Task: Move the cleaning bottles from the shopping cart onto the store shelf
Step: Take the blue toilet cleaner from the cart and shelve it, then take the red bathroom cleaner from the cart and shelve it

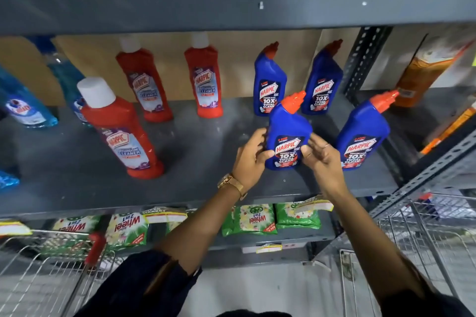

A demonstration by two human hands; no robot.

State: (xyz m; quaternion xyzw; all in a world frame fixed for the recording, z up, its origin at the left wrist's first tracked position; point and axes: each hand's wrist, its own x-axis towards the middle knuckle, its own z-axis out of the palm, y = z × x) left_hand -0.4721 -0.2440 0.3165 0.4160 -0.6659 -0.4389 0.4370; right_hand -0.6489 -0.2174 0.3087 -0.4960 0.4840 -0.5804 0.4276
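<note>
A blue Harpic bottle (287, 128) with an orange-red cap stands upright on the grey shelf (201, 162), near its front. My left hand (251, 159) grips its left side, thumb on the label. My right hand (322, 159) presses its right side with the fingertips. Another blue bottle (362, 134) stands just to the right, and two more (269, 85) (322, 82) stand behind. The wire shopping cart (427, 239) is at the lower right; what it holds is unclear.
Three red Harpic bottles (121, 131) (146, 85) (206, 80) stand left of the blue ones. Pale blue bottles (25, 108) fill the shelf's left end. An orange bottle (422, 74) leans past the upright. Green detergent packs (252, 219) lie below. A second wire cart (38, 278) is lower left.
</note>
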